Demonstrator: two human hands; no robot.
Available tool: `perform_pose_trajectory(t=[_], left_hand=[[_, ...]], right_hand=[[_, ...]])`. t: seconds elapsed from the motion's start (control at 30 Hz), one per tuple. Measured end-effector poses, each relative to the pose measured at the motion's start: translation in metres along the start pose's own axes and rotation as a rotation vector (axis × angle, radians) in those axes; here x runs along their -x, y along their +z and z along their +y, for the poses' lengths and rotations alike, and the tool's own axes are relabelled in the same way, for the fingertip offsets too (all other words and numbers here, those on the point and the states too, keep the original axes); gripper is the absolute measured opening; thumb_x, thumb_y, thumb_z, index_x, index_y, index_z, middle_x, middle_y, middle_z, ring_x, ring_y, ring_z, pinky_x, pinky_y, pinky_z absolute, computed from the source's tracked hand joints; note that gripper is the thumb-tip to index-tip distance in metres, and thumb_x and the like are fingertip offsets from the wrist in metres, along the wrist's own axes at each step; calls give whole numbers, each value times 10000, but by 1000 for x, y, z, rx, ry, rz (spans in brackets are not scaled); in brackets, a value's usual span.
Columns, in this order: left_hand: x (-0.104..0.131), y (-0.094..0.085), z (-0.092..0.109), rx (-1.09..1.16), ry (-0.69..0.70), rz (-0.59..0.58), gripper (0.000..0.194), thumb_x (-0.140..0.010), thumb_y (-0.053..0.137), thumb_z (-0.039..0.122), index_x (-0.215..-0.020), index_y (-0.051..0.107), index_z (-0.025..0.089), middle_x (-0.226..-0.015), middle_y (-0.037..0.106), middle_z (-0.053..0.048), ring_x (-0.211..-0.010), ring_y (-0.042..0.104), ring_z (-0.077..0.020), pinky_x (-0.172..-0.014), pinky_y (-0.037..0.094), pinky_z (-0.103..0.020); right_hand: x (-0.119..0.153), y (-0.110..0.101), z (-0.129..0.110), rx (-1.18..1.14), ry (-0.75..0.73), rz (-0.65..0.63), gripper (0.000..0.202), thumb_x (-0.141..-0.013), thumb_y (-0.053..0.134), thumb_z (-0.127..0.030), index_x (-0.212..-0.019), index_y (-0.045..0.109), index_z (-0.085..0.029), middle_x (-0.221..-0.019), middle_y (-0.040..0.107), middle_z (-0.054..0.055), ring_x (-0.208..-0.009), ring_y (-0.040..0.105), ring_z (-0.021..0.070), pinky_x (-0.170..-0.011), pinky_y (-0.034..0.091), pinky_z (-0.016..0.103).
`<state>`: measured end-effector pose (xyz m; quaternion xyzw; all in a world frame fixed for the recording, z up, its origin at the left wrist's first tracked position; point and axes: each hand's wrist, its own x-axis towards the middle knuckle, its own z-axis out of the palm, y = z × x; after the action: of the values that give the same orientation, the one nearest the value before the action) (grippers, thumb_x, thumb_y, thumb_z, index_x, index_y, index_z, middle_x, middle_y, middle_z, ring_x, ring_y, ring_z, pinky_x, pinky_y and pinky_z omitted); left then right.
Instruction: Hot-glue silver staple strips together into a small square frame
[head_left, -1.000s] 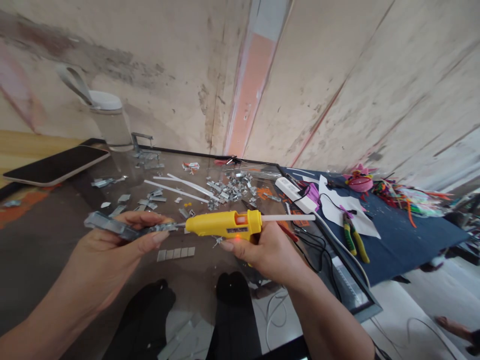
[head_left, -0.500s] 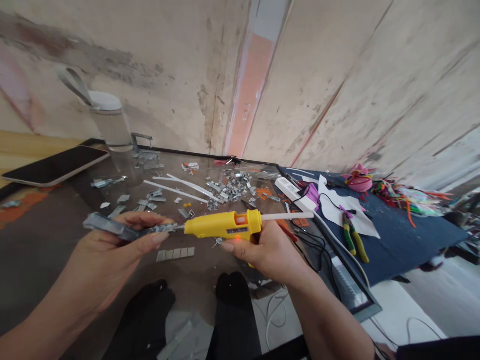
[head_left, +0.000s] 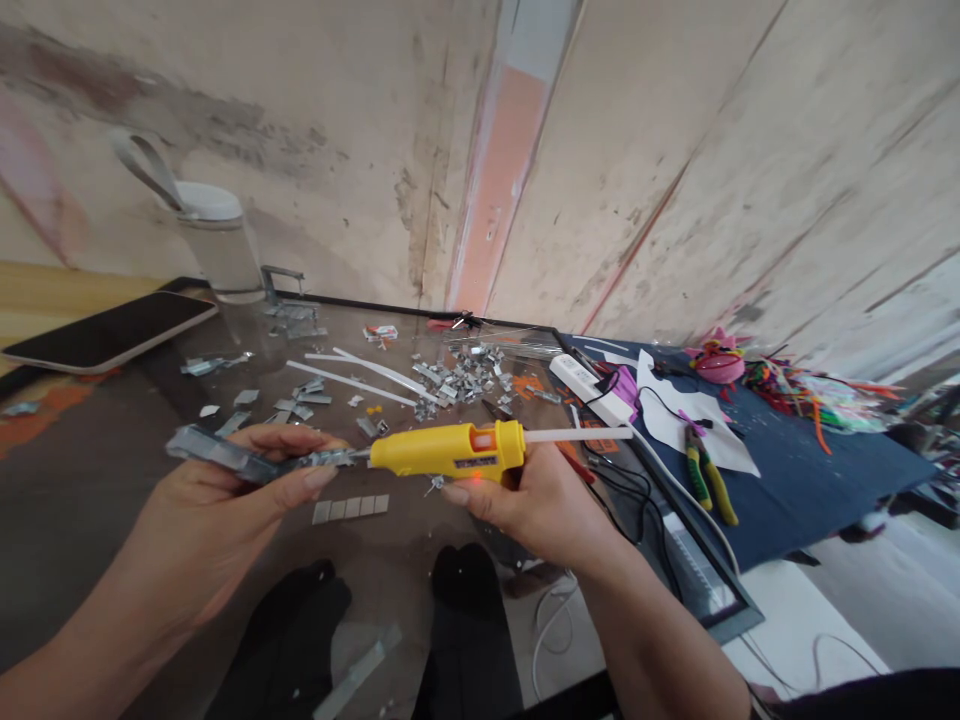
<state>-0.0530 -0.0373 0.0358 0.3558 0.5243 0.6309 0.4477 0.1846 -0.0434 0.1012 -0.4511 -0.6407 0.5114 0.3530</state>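
Observation:
My right hand (head_left: 536,495) is wrapped round a yellow hot glue gun (head_left: 431,452), with a white glue stick (head_left: 577,434) poking out of its back. A red light glows on the gun near my thumb. Between the thumb and fingers of my left hand (head_left: 247,485) is a small silvery-grey piece (head_left: 221,452), long and partly clear, its exact kind not plain. The gun's nozzle meets or nearly meets the end of that piece. Below it, a short row of small grey square tiles (head_left: 350,509) lies on the glass tabletop.
Silvery scraps (head_left: 465,378) and white glue sticks (head_left: 352,380) lie across the table. At the left are a phone (head_left: 112,330) and a clear bottle (head_left: 221,245). To the right are a power strip (head_left: 591,390), black cables (head_left: 634,500) and green-handled pliers (head_left: 709,480) on dark cloth.
Almost nothing differs. The glue gun sits a hair further right in the view, and both hands keep their hold.

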Motion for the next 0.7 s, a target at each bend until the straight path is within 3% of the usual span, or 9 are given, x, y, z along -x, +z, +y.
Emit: perform_pose_trajectory(t=[0.33, 0.7], left_hand=[[-1, 0, 2, 4, 17, -5, 358, -340, 852, 241, -678, 735, 260, -726, 718, 9, -697, 640, -153, -582, 559, -190], [2, 4, 3, -34, 1, -8, 354, -359, 841, 267, -698, 738, 255, -713, 725, 7, -674, 642, -168, -557, 561, -239]], right_hand=[[-1, -3, -2, -88, 78, -46, 357, -651, 833, -293, -950, 704, -146, -723, 629, -15, -569, 462, 62, -518, 393, 183], [0, 0, -4, 59, 73, -2, 380, -690, 793, -344, -1005, 701, -152, -792, 680, 20, -653, 553, 109, -553, 440, 205]])
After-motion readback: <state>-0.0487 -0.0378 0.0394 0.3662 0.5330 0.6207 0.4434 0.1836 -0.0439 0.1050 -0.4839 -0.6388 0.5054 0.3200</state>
